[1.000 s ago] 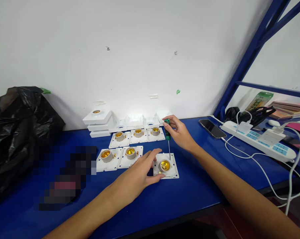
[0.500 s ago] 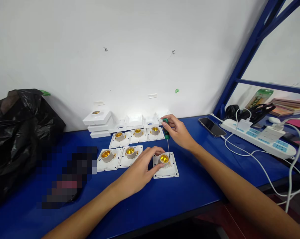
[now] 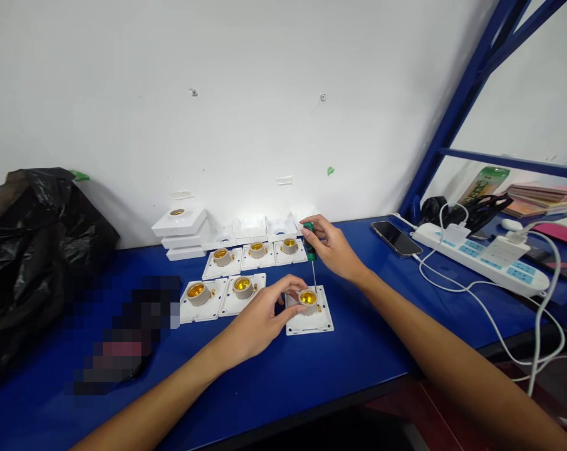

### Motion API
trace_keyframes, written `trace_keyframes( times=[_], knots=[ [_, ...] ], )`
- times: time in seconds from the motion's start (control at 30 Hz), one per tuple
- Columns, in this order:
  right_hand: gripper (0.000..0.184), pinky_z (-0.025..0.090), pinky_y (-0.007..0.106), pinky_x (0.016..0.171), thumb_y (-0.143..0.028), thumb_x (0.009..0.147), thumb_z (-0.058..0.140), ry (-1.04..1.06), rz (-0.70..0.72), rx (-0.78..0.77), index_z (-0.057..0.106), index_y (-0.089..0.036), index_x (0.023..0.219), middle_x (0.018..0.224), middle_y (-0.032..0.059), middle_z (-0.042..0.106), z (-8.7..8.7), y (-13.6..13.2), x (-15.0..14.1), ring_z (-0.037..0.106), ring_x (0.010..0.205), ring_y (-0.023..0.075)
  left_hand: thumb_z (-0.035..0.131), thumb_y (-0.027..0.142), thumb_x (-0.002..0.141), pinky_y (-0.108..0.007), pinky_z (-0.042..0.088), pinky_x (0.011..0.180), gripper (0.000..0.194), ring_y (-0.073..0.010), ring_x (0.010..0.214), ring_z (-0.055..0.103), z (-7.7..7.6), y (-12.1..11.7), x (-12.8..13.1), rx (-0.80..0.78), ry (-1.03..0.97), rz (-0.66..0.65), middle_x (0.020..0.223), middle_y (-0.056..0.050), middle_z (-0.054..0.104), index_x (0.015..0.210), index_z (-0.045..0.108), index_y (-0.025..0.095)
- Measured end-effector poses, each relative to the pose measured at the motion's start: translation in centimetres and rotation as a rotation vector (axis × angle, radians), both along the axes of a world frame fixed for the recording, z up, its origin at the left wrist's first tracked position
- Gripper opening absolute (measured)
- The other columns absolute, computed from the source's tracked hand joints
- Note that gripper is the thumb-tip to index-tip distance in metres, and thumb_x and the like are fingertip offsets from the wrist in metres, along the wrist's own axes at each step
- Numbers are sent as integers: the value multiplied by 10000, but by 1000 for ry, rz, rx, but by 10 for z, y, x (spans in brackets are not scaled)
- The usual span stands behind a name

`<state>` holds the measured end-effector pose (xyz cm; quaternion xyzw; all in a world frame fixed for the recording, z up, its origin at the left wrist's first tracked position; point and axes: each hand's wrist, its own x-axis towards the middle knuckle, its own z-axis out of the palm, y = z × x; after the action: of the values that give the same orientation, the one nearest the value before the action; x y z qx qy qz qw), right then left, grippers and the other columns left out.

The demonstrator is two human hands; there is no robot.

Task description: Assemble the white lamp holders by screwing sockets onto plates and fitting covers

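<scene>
A lamp socket (image 3: 307, 302) with a gold threaded inside sits on a square white plate (image 3: 310, 326) on the blue table. My left hand (image 3: 271, 313) grips the socket's rim between thumb and fingers. In my right hand (image 3: 327, 244) is a green-handled screwdriver (image 3: 310, 250), held upright with its shaft pointing down. The screwdriver's tip is beside the socket, over the plate's far side; whether it touches a screw I cannot tell. To the left lie several similar plates with sockets, among them one nearest my left hand (image 3: 243, 288).
White square covers (image 3: 180, 225) are stacked against the wall, with more along it. A black plastic bag (image 3: 43, 238) stands at left, near a blurred-out dark object (image 3: 128, 338). At right are a phone (image 3: 396, 238), a power strip (image 3: 480, 257) with cables, and a blue metal frame (image 3: 445, 125).
The whole view has shifted slightly. Both hands keep their grips, and the screwdriver's tip is a little closer to the far side of the socket.
</scene>
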<state>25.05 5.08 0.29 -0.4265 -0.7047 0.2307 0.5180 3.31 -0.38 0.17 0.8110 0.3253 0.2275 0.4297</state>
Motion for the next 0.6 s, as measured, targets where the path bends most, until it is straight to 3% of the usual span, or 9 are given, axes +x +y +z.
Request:
trace_keyframes(
  times=[0.17,0.43,0.6],
  knots=[
    [267,485,289,668,-444,1011,532,-2,9,-4,590,-243,1177,831,-14,591,0,0,0,585,720,143,607,361,985,-364,458,967,241,-224,1114,611,0,2,0,-9,22,18,1177,-18,688,1210,579,279],
    [254,497,303,689,-446,1010,535,-10,-8,0,596,-253,1162,868,1,614,1,-2,0,599,760,159,638,494,951,-361,449,933,489,-230,1075,583,9,0,-4,-101,151,33,1314,-16,662,1390,479,348],
    [254,483,300,682,-442,1015,530,-20,0,0,594,-251,1169,853,-4,601,1,-3,-1,575,731,148,609,493,970,-340,469,892,411,-227,1070,608,10,-2,-2,-77,119,36,1256,-20,695,1335,539,318]
  ],
)
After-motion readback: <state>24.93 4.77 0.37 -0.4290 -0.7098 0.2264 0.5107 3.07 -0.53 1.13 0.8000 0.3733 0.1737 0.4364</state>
